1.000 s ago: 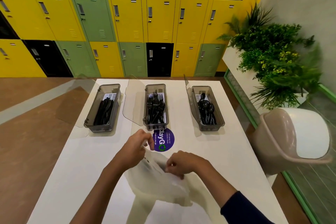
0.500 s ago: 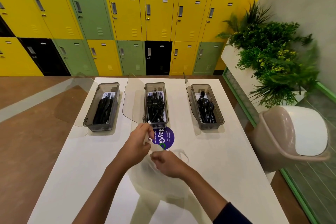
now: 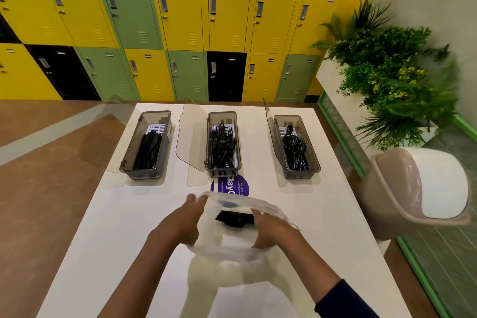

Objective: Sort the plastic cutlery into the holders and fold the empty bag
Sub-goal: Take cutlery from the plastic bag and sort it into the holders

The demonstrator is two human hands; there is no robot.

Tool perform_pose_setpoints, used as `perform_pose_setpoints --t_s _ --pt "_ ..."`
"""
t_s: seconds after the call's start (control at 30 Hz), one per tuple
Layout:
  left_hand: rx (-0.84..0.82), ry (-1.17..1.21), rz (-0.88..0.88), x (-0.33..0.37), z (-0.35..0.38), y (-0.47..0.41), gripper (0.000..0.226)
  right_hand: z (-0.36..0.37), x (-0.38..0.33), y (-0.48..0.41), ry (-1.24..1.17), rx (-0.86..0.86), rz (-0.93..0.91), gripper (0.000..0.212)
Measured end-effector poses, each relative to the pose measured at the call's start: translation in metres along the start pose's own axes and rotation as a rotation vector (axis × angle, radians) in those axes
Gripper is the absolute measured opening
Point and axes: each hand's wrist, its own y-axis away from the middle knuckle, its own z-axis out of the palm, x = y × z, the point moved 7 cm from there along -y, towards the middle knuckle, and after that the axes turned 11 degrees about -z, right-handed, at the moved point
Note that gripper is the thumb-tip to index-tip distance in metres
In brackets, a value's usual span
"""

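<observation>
1. The left hand [image 3: 184, 219] and the right hand [image 3: 271, 231] each grip one side of the plastic bag [image 3: 227, 250], fingers curled over its rim, holding the mouth wide open just above the table [image 3: 124, 219].
2. The bag is thin, translucent, crinkled film, and its body sags slack toward the person.
3. A small dark bundle of black plastic cutlery [image 3: 235, 218] lies inside; I cannot tell which kind.
4. Beyond stand three smoky, clear, rectangular boxes with their hinged lids swung open: the knife holder [image 3: 145, 144], the fork holder [image 3: 223, 144] and the spoon holder [image 3: 296, 147], all partly filled.
5. Sorting looks mostly done. The last pieces must come out, and folding has not begun.
6. A round purple sticker [image 3: 229, 186] lies on the smooth white table.
</observation>
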Motion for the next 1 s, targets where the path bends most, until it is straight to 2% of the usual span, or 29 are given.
perform_pose_setpoints --t_s 0.13,0.2,0.27,0.33,0.43,0.5,0.57,0.67,0.8,0.9,1.0 --pt "-0.057 0.162 0.073 0.009 -0.008 0.005 0.101 -0.006 -0.023 -0.013 -0.119 0.141 -0.141 0.057" --pt "-0.049 0.204 0.113 0.014 -0.013 0.008 0.100 -0.006 -0.033 -0.022 -0.122 0.215 -0.178 0.046" --pt "-0.048 0.235 0.132 0.017 -0.016 0.010 0.101 -0.004 -0.039 -0.031 -0.033 0.279 -0.168 0.051" --pt "-0.032 0.235 0.148 0.018 -0.020 0.010 0.101 0.001 -0.034 -0.039 0.052 0.270 -0.111 0.056" --pt "-0.017 0.239 0.154 0.016 -0.023 0.008 0.099 0.016 -0.028 -0.047 0.089 0.272 -0.134 0.035" --pt "-0.012 0.259 0.150 0.013 -0.023 0.003 0.095 0.027 -0.014 -0.060 0.026 0.327 -0.111 0.049" --pt "0.013 0.300 0.152 0.013 -0.024 -0.001 0.085 0.029 -0.012 -0.060 -0.067 0.249 -0.151 0.058" --pt "0.116 0.358 0.163 0.019 -0.023 -0.007 0.066 0.019 -0.016 -0.050 -0.015 0.126 -0.113 0.055" --pt "0.181 0.435 0.163 0.028 -0.016 -0.019 0.044 0.024 -0.010 -0.054 0.009 0.112 -0.129 0.068" --pt "0.198 0.457 0.185 0.032 -0.016 -0.023 0.035 0.033 -0.007 -0.053 -0.031 0.149 -0.122 0.059" --pt "0.228 0.448 0.230 0.035 -0.020 -0.023 0.032 0.039 -0.005 -0.052 -0.043 0.189 -0.122 0.041"
